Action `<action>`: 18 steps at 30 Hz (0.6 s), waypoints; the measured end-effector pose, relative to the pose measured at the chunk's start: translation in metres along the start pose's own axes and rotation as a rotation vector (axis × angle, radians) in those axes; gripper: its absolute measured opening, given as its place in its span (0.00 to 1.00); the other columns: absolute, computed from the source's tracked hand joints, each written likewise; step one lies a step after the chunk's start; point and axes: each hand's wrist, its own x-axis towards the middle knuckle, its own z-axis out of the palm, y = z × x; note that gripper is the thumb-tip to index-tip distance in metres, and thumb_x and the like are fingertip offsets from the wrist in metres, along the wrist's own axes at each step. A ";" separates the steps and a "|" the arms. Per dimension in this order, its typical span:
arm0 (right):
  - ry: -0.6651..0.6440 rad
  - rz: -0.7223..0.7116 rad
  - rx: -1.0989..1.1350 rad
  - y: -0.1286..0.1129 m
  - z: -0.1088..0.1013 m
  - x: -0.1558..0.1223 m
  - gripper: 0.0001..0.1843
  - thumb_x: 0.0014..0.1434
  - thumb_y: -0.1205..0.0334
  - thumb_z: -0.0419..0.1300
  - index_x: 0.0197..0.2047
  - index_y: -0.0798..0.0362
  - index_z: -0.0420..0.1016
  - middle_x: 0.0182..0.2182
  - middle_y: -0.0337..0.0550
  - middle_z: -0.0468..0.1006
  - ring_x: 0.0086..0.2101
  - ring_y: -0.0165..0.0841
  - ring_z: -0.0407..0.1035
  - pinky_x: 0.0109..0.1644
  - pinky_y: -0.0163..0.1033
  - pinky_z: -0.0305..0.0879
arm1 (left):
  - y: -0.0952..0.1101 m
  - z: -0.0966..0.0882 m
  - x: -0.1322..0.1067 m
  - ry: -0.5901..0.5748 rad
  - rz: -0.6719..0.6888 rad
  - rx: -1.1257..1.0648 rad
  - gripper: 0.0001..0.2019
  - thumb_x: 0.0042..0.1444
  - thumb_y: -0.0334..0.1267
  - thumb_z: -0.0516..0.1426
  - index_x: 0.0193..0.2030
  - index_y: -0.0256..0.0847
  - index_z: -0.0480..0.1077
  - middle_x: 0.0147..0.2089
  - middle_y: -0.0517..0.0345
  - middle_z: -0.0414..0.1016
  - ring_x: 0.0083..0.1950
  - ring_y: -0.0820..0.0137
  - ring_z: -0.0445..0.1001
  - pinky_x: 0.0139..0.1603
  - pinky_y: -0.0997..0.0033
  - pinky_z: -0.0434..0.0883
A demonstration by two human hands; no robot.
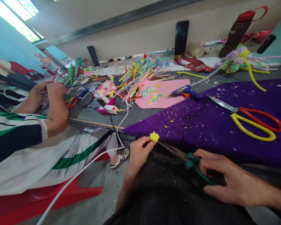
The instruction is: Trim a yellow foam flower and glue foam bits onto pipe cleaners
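I have the left hand (139,153) pinched shut, thumb against fingers, on a small yellow crimped blossom (154,137), held just in front of the worktop's (134,116) near edge, above the dark-clothed lap. The right hand (229,176) is curled round the green-handled scissors (192,160), fingers partly closed and thumb underneath; their blades point at the blossom. From here I can't tell whether the tips touch it, or how far apart the blades stand.

For containers, I see a dark bottle (234,36) with a red lid standing by the back edge, towards the right; its contents don't show. A beige cylinder (196,50) lies left of it, and I can't make out whether it is a cup or a roll. A pink sheet (168,103) near the middle carries yellow and teal clippings (152,95), with a blue glue gun (186,91) across its right corner.

Purple cloth (224,93) covers the right part and drapes over the near edge, red-and-yellow-handled scissors (236,109) on it. Towards the left end, a co-worker's hands (57,89) hide whatever they work on; that person is cut off by my left border.
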 end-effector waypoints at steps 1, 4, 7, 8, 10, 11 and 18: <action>-0.022 -0.002 0.001 -0.001 0.000 0.000 0.11 0.45 0.72 0.60 0.26 0.52 0.59 0.34 0.38 0.67 0.35 0.33 0.65 0.37 0.37 0.62 | 0.000 0.000 0.000 0.004 0.004 0.008 0.05 0.51 0.33 0.59 0.32 0.39 0.77 0.30 0.61 0.79 0.31 0.72 0.74 0.33 0.77 0.69; -0.090 -0.009 0.006 -0.001 0.000 0.002 0.11 0.46 0.73 0.59 0.26 0.52 0.58 0.34 0.39 0.66 0.35 0.33 0.64 0.38 0.38 0.62 | 0.001 0.000 -0.001 0.011 0.008 0.025 0.05 0.51 0.34 0.59 0.32 0.40 0.77 0.30 0.61 0.79 0.31 0.72 0.74 0.33 0.77 0.69; -0.080 -0.009 0.019 0.001 0.000 0.003 0.12 0.46 0.73 0.59 0.26 0.52 0.57 0.34 0.39 0.66 0.35 0.33 0.64 0.38 0.38 0.62 | 0.003 0.001 -0.001 0.021 0.009 0.049 0.05 0.51 0.34 0.59 0.32 0.40 0.77 0.30 0.60 0.79 0.31 0.72 0.74 0.33 0.76 0.69; -0.075 -0.008 0.022 0.002 0.000 0.003 0.12 0.46 0.73 0.59 0.26 0.52 0.57 0.34 0.39 0.66 0.35 0.33 0.64 0.38 0.38 0.62 | 0.003 0.001 -0.001 0.023 0.008 0.060 0.05 0.51 0.34 0.59 0.32 0.40 0.77 0.30 0.60 0.79 0.31 0.72 0.74 0.34 0.76 0.69; -0.068 -0.009 0.032 0.002 0.000 0.003 0.12 0.45 0.73 0.59 0.26 0.52 0.57 0.33 0.39 0.66 0.35 0.33 0.64 0.38 0.38 0.62 | 0.002 0.002 -0.001 0.021 0.009 0.079 0.05 0.51 0.34 0.59 0.32 0.40 0.77 0.30 0.60 0.79 0.31 0.72 0.74 0.34 0.76 0.69; -0.065 -0.010 0.036 0.002 0.000 0.003 0.12 0.45 0.74 0.59 0.26 0.52 0.57 0.33 0.39 0.66 0.35 0.33 0.64 0.38 0.38 0.61 | 0.001 0.002 -0.001 0.019 0.011 0.085 0.05 0.51 0.34 0.58 0.32 0.40 0.77 0.30 0.61 0.79 0.31 0.72 0.74 0.34 0.76 0.69; -0.067 -0.022 0.033 0.001 0.001 0.005 0.12 0.44 0.74 0.58 0.25 0.52 0.57 0.33 0.38 0.67 0.34 0.33 0.64 0.37 0.37 0.61 | -0.002 0.005 -0.003 -0.004 0.026 0.093 0.06 0.52 0.34 0.58 0.33 0.40 0.77 0.30 0.61 0.78 0.30 0.73 0.74 0.34 0.76 0.68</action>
